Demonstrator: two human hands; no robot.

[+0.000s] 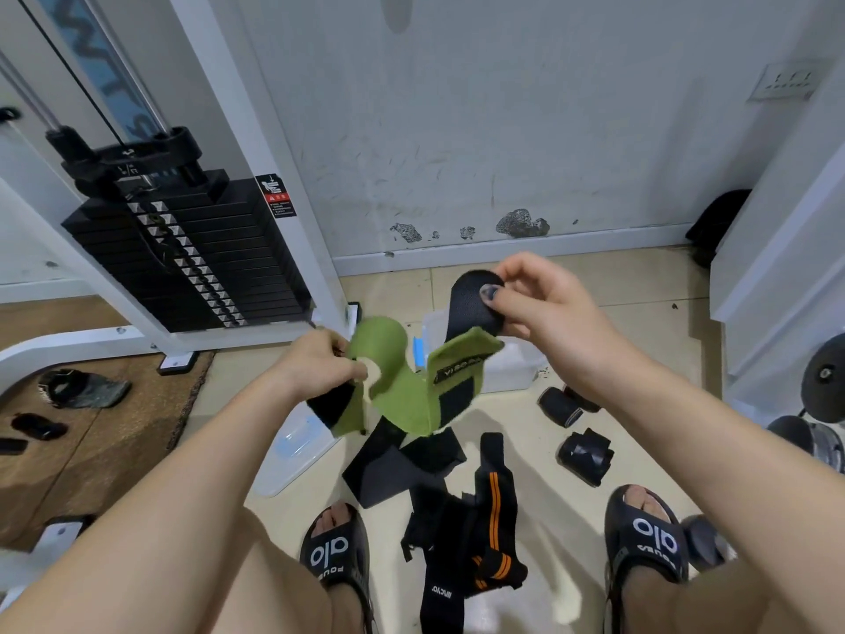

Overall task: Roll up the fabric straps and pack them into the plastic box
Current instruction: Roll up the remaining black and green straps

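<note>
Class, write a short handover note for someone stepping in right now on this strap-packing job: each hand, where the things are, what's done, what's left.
Left hand grips the green strap at its near end; right hand pinches its black tip, holding it up unrolled.
The box sits on the floor behind the strap, its lid off to the left.
Two rolled black straps lie on the floor at right, not boxed.
A pile of loose straps lies between the feet.
Left: roll the green one, roll the pile, box everything. Box contents are hidden.
</note>
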